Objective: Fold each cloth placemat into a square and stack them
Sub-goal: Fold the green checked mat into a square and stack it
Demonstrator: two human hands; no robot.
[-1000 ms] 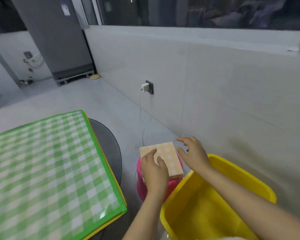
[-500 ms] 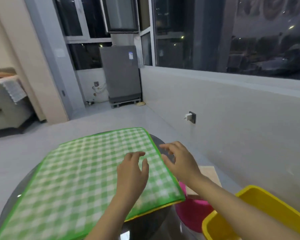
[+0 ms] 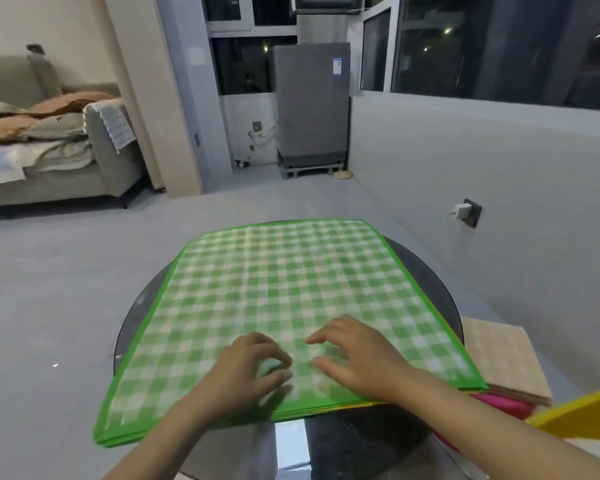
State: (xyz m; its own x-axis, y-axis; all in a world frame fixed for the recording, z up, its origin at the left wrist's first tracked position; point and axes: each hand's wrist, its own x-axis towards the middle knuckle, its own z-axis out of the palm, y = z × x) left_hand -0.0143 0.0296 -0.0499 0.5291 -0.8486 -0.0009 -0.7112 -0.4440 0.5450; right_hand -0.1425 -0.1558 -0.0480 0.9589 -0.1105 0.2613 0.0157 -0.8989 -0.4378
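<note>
A green-and-white checked placemat (image 3: 281, 289) lies flat on top of a pile of unfolded mats on the round dark glass table (image 3: 426, 271); a yellow edge shows beneath it at the near right. My left hand (image 3: 246, 372) and my right hand (image 3: 354, 355) hover side by side over the mat's near middle, fingers loosely curled, holding nothing. A folded orange dotted placemat (image 3: 499, 355) sits on a pink stool (image 3: 503, 407) to the right of the table.
A yellow tub (image 3: 582, 410) pokes in at the lower right beside the stool. A low grey wall with a socket and charger (image 3: 465, 211) runs along the right. A sofa (image 3: 49, 161) stands far left and a grey appliance (image 3: 312, 105) at the back.
My hands left the folded orange mat on the pink stool and swung left to the green checked mat. The view turned from the stool to the table.
</note>
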